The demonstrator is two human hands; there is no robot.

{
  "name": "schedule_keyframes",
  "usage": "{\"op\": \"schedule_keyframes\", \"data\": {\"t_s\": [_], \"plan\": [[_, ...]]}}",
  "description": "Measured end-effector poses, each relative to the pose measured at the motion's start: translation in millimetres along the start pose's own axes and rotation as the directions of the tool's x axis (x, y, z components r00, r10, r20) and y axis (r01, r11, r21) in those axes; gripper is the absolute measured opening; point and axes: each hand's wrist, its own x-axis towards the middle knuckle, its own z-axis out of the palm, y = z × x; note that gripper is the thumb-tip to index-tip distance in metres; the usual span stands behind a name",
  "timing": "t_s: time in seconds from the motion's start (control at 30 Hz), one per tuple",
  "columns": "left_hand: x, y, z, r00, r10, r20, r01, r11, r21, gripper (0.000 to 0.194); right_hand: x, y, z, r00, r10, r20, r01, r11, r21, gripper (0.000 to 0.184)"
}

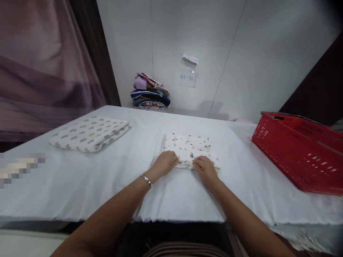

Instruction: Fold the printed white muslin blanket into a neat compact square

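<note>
A folded white cloth with small dark prints (pixel 190 147) lies on the white-covered table (pixel 107 185), straight ahead of me. My left hand (pixel 164 163) rests on the cloth's near left edge, fingers curled over it. My right hand (pixel 205 170) sits on the near right edge, fingers bent and pressing on the fabric. A silver bracelet (pixel 147 180) circles my left wrist. Both hands touch the same folded cloth.
A folded white cloth with grey spots (pixel 89 134) lies at the left. A red plastic basket (pixel 300 153) stands at the right. A stack of folded coloured clothes (pixel 150 92) sits against the back wall under a paper label (pixel 187 77). A purple curtain (pixel 40 64) hangs left.
</note>
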Motion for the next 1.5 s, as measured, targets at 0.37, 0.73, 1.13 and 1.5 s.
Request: {"op": "schedule_keyframes", "data": {"t_s": [0.37, 0.73, 1.13, 1.5], "plan": [[-11, -3, 3.5, 0.998, 0.025, -0.064, -0.030, 0.997, -0.071, 0.021, -9, 8, 6, 0.996, -0.074, -0.042, 0.072, 0.997, -0.042, 0.021], [-8, 4, 4.5, 0.999, 0.041, -0.036, -0.037, 0.995, 0.097, 0.026, -7, 7, 9, 0.999, -0.040, -0.035, 0.039, 0.999, -0.025, 0.023], [-17, 1, 3.4, 0.997, 0.067, -0.048, -0.064, 0.997, 0.050, 0.019, -10, 10, 2, 0.991, -0.131, 0.003, 0.131, 0.990, -0.052, 0.023], [-15, -2, 10.6, 0.994, 0.027, -0.106, -0.027, 1.000, -0.003, 0.019, -10, 8, 3, 0.991, -0.127, -0.038, 0.125, 0.991, -0.043, 0.024]]}}
